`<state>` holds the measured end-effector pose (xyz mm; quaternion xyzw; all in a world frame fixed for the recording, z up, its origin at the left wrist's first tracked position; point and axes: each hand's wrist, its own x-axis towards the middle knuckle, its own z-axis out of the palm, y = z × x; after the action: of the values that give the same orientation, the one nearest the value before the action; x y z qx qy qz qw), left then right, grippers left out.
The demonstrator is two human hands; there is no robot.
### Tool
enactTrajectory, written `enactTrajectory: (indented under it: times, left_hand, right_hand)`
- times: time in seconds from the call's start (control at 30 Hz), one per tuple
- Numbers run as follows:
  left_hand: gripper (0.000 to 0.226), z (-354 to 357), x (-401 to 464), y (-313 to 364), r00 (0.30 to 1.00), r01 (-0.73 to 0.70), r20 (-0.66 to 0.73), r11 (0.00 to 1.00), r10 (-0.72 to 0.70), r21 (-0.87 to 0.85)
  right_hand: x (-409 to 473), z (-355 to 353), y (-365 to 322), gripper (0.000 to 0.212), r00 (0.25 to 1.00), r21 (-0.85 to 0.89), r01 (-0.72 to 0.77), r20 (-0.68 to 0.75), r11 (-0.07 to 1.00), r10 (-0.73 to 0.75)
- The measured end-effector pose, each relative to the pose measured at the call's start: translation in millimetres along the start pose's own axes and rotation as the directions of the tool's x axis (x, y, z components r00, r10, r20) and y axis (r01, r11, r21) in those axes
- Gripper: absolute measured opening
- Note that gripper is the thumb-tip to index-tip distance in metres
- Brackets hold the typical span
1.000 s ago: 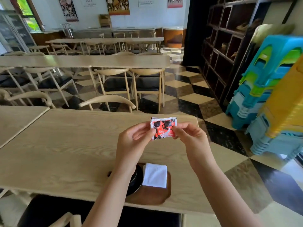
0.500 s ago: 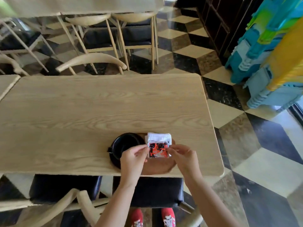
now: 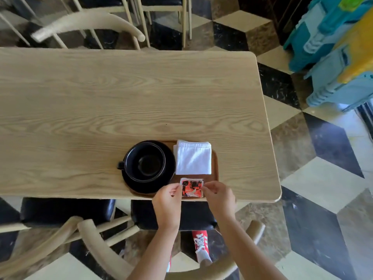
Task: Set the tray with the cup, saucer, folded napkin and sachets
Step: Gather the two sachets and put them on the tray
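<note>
A brown wooden tray [image 3: 215, 158] lies at the near edge of the table. On its left stands a black cup [image 3: 145, 161] on a black saucer [image 3: 168, 174], handle to the left. A folded white napkin [image 3: 192, 157] lies on the tray's right half. Just below the napkin, a red and black sachet [image 3: 191, 187] is low over the tray's near part, pinched at its left edge by my left hand [image 3: 167, 201] and at its right edge by my right hand [image 3: 219, 198]. Whether the sachet touches the tray I cannot tell.
The light wooden table [image 3: 121, 102] stretches far and left of the tray. Black-seated wooden chairs [image 3: 66, 211] stand under its near edge, another chair [image 3: 90, 21] at the far side. Stacked blue and yellow plastic stools [image 3: 333, 51] stand at the right on a checkered floor.
Both hands have brought the sachet down from chest height in front of me to the near part of the tray, below the napkin. My view has tilted down onto the table.
</note>
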<state>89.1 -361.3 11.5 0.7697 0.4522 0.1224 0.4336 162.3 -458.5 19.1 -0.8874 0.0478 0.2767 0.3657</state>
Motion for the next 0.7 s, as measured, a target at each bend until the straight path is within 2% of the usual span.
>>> enactTrajectory:
  times: [0.07,0.33,0.7]
  left_hand:
    - [0.013,3.0,-0.2,-1.1,1.000,-0.002,-0.010,1.000,0.002,0.021]
    - [0.015,9.1,-2.9,-5.5,0.996,-0.079,-0.036,0.996,0.081,0.040]
    - [0.025,11.4,-5.7,-14.5,0.992,-0.124,-0.019,0.988,0.126,0.096]
  right_hand:
    - [4.7,2.6,4.8,0.007,1.000,-0.042,0.016,-0.024,0.999,-0.017]
    - [6.0,10.4,9.0,0.015,0.993,-0.219,0.081,-0.069,0.972,-0.098]
    - [0.8,5.0,7.1,0.016,0.992,-0.217,0.095,-0.062,0.972,-0.111]
